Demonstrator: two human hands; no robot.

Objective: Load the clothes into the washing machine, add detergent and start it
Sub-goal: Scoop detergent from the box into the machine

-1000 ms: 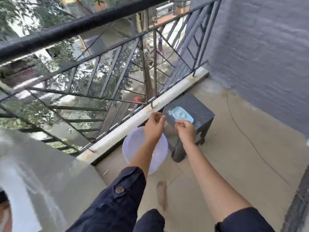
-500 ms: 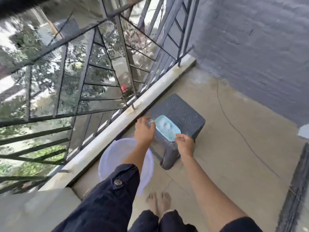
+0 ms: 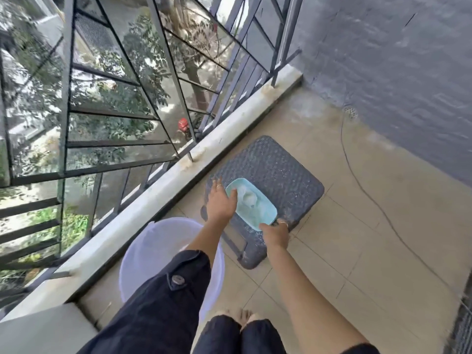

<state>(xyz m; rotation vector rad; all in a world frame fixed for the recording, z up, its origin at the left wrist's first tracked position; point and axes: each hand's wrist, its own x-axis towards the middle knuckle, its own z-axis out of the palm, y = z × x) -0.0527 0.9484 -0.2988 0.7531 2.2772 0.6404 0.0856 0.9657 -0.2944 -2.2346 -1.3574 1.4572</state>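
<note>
A light blue plastic tub [image 3: 264,214] holding white detergent powder sits on a dark grey woven stool [image 3: 281,169]. My left hand [image 3: 221,201] lies against the tub's left end, fingers straight and spread, with the thumb over the rim. My right hand [image 3: 275,235] grips the tub's near corner with curled fingers. No clothes are in view.
A translucent white bucket [image 3: 153,247] stands on the tiled floor under my left arm, beside the pale ledge [image 3: 178,169] of the metal railing [image 3: 115,111]. A grey painted wall [image 3: 383,60] closes the right side. A flat grey surface [image 3: 38,330] fills the bottom left corner.
The view has tilted down and come closer to the stool. Both hands came down from above the tub onto it; the left now lies flat at its end and the right holds the near corner.
</note>
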